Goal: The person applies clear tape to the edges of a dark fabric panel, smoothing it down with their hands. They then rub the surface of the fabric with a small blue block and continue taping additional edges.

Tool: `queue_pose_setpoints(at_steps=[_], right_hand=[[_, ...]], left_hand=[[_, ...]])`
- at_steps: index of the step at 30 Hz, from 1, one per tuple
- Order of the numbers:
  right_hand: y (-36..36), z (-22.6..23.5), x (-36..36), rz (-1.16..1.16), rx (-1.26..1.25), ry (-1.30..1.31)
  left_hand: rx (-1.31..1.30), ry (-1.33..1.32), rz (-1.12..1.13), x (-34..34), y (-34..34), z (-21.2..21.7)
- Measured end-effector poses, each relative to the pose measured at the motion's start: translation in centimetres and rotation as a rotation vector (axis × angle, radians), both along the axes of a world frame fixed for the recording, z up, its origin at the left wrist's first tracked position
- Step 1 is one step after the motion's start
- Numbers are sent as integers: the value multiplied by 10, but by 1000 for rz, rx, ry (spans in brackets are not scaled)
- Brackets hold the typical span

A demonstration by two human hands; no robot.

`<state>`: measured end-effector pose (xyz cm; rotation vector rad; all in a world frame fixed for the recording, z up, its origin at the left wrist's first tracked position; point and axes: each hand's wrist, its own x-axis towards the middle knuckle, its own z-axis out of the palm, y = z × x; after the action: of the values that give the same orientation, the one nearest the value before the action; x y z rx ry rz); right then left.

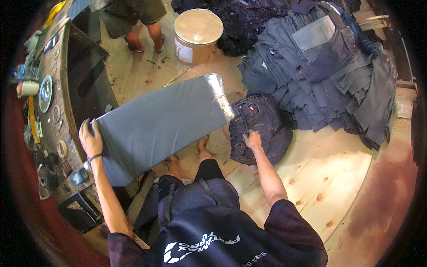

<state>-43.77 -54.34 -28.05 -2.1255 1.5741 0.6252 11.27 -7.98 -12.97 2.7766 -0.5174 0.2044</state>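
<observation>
A long, flat dark grey panel (164,118) stretches in front of me, with a shiny silver strip at its far right end. My left hand (91,140) is closed at the panel's left end, its fingers at the corner; a small dark patch shows among the fingers. To the right of the panel lies a bunched pair of dark denim pants (267,129) with an elastic waistband and orange stitching. My right hand (252,139) is closed on the pants near the waistband.
A large heap of dark denim garments (307,84) rises at the right. Behind the panel stands a brown drum (198,38) with a metal-rimmed lid. Another person's legs (144,35) show at the far left. A cluttered wooden workbench (55,98) with tape rolls runs along the left.
</observation>
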Motion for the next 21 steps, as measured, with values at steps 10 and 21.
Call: queue_pose_setpoints(at_steps=[10, 21], right_hand=[[-92, -94, -9, -96, -51, 36], [-120, 154, -20, 1, -146, -553]], left_hand=[[135, 127, 204, -103, -80, 38], [-161, 1266, -1071, -403, -392, 49]])
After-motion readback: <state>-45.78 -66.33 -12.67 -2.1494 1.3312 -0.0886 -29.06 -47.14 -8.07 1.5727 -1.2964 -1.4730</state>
